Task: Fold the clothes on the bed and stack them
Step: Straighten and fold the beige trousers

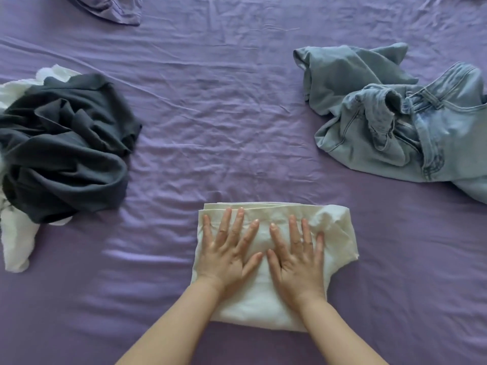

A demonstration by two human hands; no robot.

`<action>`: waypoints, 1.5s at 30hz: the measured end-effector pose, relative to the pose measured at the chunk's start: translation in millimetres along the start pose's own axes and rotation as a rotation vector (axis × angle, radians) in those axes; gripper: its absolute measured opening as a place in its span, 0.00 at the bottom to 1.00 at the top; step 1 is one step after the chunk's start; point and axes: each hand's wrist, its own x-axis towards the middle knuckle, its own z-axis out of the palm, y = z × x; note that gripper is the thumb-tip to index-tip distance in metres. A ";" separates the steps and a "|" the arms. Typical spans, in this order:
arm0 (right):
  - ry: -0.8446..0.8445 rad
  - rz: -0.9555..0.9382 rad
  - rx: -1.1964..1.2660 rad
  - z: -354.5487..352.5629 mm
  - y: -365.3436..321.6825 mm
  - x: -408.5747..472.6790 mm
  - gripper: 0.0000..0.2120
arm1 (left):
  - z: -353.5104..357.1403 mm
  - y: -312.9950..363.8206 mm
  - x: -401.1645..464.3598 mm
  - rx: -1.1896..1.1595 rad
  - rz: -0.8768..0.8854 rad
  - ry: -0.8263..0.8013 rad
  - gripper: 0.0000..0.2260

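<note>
Hands lie flat on a folded white garment (274,259) in the head view, near the lower middle of the purple bed sheet (210,114). The left hand (228,248) presses its left half, fingers straight and spread; the right hand (297,254) presses beside it, fingers likewise straight, the two thumbs close together. A crumpled dark grey garment (66,146) lies at the left over a white cloth (15,241). Unfolded light blue jeans (403,122) lie at the right, well apart. A purple cloth (110,7) sits at the top edge.
</note>
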 end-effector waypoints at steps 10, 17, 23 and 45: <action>-0.189 0.113 -0.082 -42.7 7.7 -47.6 0.28 | -45.1 4.3 -58.1 -0.422 -0.915 -0.158 0.35; -0.300 0.190 0.023 -41.3 -19.6 -84.2 0.30 | -62.5 26.1 -62.6 -0.589 -0.710 -0.154 0.34; -0.230 0.222 0.036 -43.7 -27.8 -79.3 0.30 | -76.0 2.0 -46.3 -1.003 -0.926 -0.170 0.33; -0.003 -0.006 0.143 -83.3 -74.1 153.4 0.30 | -151.7 -184.3 140.3 -0.691 -0.631 0.160 0.31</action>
